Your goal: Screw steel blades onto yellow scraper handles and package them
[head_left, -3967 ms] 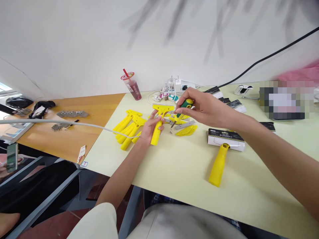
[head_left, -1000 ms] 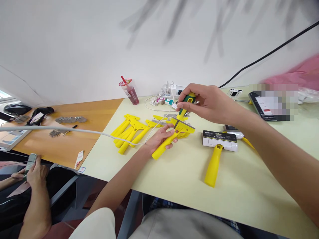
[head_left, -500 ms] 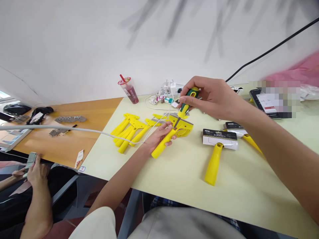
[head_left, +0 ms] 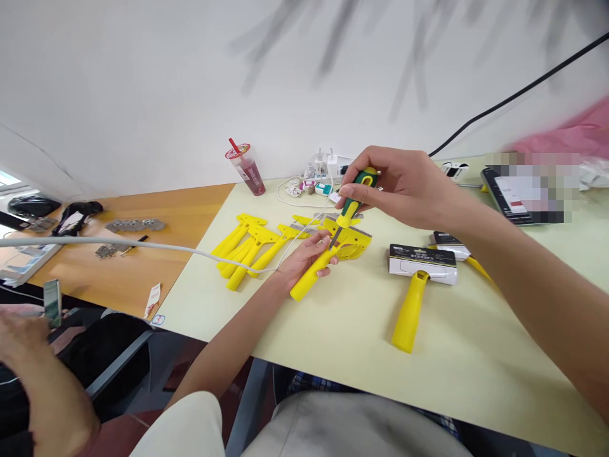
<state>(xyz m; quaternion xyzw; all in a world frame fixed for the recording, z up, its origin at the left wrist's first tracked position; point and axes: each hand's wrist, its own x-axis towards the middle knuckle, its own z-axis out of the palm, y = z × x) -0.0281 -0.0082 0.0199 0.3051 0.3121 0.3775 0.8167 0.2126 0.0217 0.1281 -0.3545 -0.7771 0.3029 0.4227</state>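
Observation:
My left hand (head_left: 304,259) is wrapped round the neck of a yellow scraper (head_left: 311,277), whose wide head points up and to the right. In my right hand (head_left: 394,187) is a green and yellow screwdriver (head_left: 354,203), its shaft slanting down to the scraper near the base of its head. Several other yellow scrapers (head_left: 247,254) lie to the left of my left hand. Below my right forearm a scraper with a black and white packaged head (head_left: 422,264) lies on the pale table (head_left: 333,343), and another one is partly hidden behind the forearm.
A cup with a red straw (head_left: 250,171) stands near the wall. Chargers (head_left: 328,166) and white cables lie behind the scrapers; one cable crosses the left side. A phone-like device (head_left: 518,197) sits at the right. Another person's hand (head_left: 21,336) is at the lower left.
The screwdriver and my right hand have shifted very slightly, the shaft now more slanted. The other person's arm and phone have moved left. My left hand keeps its hold.

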